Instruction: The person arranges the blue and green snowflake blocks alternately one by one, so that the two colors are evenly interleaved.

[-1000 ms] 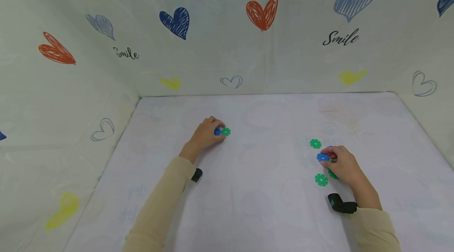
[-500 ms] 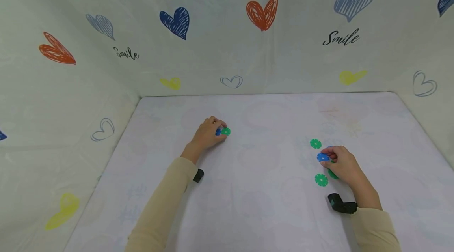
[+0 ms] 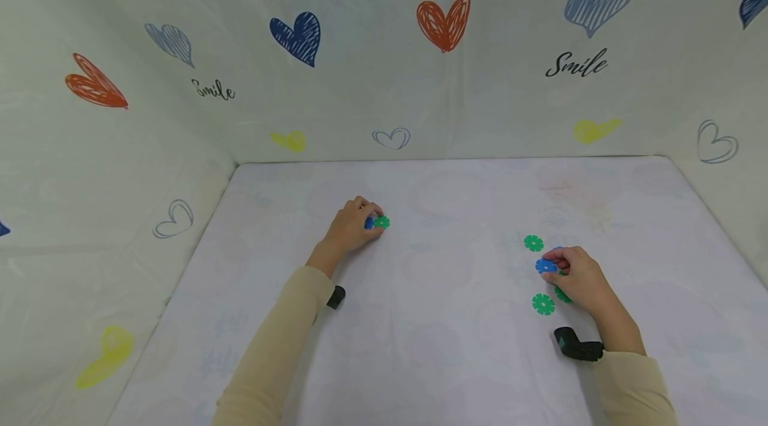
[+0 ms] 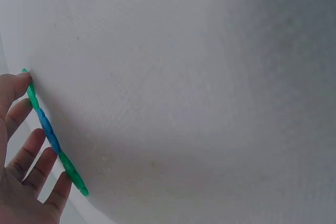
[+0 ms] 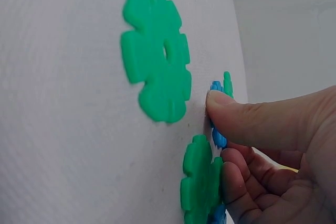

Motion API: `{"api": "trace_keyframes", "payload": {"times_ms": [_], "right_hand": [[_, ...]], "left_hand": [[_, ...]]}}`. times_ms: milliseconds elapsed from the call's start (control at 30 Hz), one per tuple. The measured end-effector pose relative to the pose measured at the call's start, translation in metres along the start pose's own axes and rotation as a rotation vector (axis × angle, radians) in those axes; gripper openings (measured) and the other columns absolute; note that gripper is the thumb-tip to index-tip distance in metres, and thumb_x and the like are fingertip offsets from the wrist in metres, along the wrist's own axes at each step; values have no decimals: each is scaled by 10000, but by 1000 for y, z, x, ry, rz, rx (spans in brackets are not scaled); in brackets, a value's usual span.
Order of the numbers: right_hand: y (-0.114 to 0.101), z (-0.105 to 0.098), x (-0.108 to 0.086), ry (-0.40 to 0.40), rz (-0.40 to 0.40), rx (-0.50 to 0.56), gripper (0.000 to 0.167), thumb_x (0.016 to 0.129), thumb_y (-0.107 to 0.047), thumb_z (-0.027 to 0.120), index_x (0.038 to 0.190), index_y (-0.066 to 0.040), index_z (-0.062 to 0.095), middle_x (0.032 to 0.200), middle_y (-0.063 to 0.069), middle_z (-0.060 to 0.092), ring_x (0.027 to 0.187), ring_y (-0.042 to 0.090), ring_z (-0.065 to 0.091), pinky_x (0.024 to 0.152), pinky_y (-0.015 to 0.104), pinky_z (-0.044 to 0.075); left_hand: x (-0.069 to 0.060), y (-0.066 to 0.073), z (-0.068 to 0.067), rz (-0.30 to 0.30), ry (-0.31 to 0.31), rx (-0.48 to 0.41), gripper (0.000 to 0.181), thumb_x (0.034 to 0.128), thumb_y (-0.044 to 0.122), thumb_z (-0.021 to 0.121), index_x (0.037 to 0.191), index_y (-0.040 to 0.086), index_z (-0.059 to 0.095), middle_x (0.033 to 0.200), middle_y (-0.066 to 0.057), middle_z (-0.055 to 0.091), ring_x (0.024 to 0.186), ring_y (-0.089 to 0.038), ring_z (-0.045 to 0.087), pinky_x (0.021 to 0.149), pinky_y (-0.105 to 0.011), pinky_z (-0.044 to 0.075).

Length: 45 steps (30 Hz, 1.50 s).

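Left grip (image 3: 350,225) clamped on green-blue strip (image 4: 48,129); right grip (image 3: 579,274) pinches blue disc (image 3: 545,266), loose green disc (image 3: 543,305) just bodyward of it. Suggest light rim pinch, far edge left free. Strip seen edge-on; joint seating hard to judge.

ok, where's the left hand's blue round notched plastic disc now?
The blue disc is just left of centre in the head view, held in the left hand; the left wrist view shows it between two green round notched plastic discs.
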State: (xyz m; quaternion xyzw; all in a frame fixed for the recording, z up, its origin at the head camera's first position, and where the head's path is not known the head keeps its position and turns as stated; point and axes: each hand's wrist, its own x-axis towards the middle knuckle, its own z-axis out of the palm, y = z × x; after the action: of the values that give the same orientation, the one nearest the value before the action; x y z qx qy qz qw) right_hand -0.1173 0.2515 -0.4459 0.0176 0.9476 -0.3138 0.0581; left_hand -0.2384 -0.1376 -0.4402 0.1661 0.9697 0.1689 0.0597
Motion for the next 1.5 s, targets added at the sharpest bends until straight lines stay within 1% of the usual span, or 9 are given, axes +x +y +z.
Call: {"api": "trace_keyframes", "payload": {"times_ms": [267, 533, 1000, 1200, 1400, 1500], "right_hand": [[0, 0, -1, 0, -4, -5, 316, 818, -31, 659, 1080, 109, 551, 1035, 281, 477, 893, 352, 493, 793, 484, 441], [-2, -1, -1, -2, -6, 0, 314, 820, -30, 654, 1080, 113, 550, 1042, 285, 475, 899, 356, 494, 797, 487, 441], [-2, -2, 0, -6, 9, -8, 326, 821, -36, 658, 1086, 117, 544, 1034, 284, 470, 897, 361, 481, 796, 494, 438], [-4, 0, 0, -15, 37, -15, 328, 831, -35, 648, 1103, 110, 537, 1051, 279, 465, 929, 372, 475, 832, 521, 437], [-6, -1, 1, -43, 70, -14, 346, 844, -37, 629, 1135, 110, 512, 1098, 295, 448, 975, 402, 485, 870, 535, 433], [-7, -2, 1, -55, 81, -12, 360, 844, -43, 633, 1143, 108, 501, 1103, 299, 441, 979, 412, 482, 869, 538, 431]], "left_hand": [[-1, 0, 0, 10, 12, -6, 310, 861, 313, 649, 1127, 168, 582, 1201, -111, 488, 1094, -290, 456, 929, -436, 395], [-1, 2, -3, 2, 13, -4, 311, 858, 313, 654, 1120, 158, 585, 1204, -117, 494, 1104, -294, 461, 937, -436, 397], [-2, 5, -3, -12, 16, 0, 310, 858, 311, 656, 1118, 158, 587, 1203, -109, 494, 1104, -290, 461, 941, -441, 398], [-1, 4, -2, -13, 2, -1, 313, 863, 308, 651, 1125, 152, 579, 1211, -107, 490, 1103, -287, 457, 934, -436, 398], [0, 4, -4, -9, -7, 4, 315, 865, 308, 647, 1131, 154, 577, 1214, -109, 490, 1106, -293, 458, 939, -444, 396], [0, 4, -3, -8, -10, 9, 317, 866, 310, 646, 1133, 154, 576, 1213, -108, 491, 1103, -291, 459, 937, -447, 398]]}}
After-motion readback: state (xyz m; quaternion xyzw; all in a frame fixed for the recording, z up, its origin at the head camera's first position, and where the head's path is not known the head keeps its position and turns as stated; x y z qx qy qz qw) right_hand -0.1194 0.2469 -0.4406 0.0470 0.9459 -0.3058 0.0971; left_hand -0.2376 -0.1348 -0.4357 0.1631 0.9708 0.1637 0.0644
